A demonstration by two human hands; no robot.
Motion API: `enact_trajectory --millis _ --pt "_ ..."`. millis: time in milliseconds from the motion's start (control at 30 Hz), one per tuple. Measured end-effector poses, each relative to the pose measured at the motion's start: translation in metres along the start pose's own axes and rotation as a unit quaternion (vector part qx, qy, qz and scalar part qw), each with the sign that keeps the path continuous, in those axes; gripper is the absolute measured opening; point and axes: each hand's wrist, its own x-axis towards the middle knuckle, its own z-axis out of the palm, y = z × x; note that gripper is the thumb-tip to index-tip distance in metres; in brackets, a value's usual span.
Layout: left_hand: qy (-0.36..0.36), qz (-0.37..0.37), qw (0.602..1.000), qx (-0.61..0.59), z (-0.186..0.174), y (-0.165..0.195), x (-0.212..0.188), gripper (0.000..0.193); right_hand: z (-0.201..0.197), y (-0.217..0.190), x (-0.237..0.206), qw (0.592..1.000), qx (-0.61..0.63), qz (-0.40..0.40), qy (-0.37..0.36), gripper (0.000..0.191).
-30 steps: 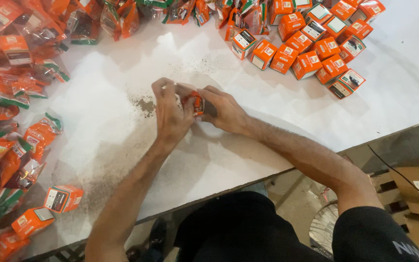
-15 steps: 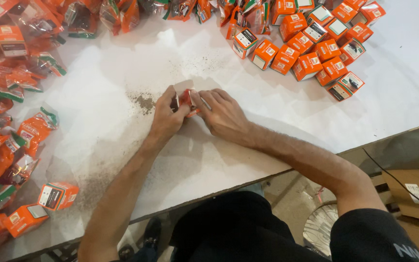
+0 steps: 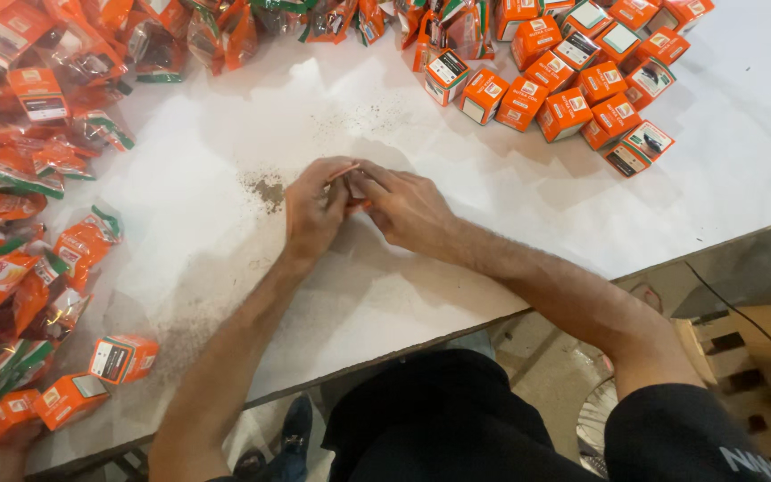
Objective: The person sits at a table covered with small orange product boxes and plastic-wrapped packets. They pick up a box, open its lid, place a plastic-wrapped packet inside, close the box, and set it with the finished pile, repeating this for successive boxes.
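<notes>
Orange cardboard, that's what the little box (image 3: 350, 183) looked like, and it sat pinched between both hands near the middle of the white table (image 3: 510, 223), just right of a smear of dark grit (image 3: 268, 189). The left hand (image 3: 312, 214) was curled around its near side and the right hand (image 3: 403, 207) closed over the far side, fingers narrow and tight on it, so most of the box was hidden (only a sliver of orange edge showed). I'd guess it was light and thin-walled, easy to crush, so best gripped at the corners and folded edges, not the flat faces. Compared with half a second before, the hands sat in much the same spot on the table and covered more of the box; a second back more of it, including a dark part, was showing. Finished boxes (image 3: 573, 89) were clustered at the far right, and plastic pouches (image 3: 37, 178) were heaped on the left.
</notes>
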Motion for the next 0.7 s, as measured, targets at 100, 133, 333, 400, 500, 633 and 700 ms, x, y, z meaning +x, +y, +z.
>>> enact_trajectory --millis 100,133,333,400,500,633,700 --pt "-0.035 0.028 0.999 0.019 -0.005 0.015 -0.007 0.040 0.000 0.006 -0.003 0.984 0.096 0.127 -0.078 0.061" --pt "-0.042 0.071 0.996 0.027 -0.011 0.018 -0.006 0.042 0.000 0.009 -0.004 0.982 0.103 0.139 -0.080 0.056" --pt "-0.104 0.163 0.976 0.099 -0.029 0.025 -0.002 0.044 0.002 0.014 -0.003 0.985 0.126 0.108 -0.046 0.057" --pt "-0.087 0.132 0.983 0.091 -0.025 0.024 -0.003 0.037 0.001 0.014 -0.002 0.986 0.106 0.112 -0.056 0.059" --pt "-0.069 0.092 0.993 0.036 -0.019 0.021 -0.006 0.027 -0.001 0.013 -0.002 0.982 0.138 0.117 -0.062 0.053" --pt "-0.081 0.145 0.984 0.070 -0.022 0.017 -0.007 0.024 -0.003 0.013 -0.001 0.982 0.125 0.121 -0.068 0.057" --pt "-0.096 0.177 0.975 0.097 -0.026 0.017 -0.007 0.022 -0.002 0.015 -0.001 0.982 0.134 0.117 -0.069 0.055"
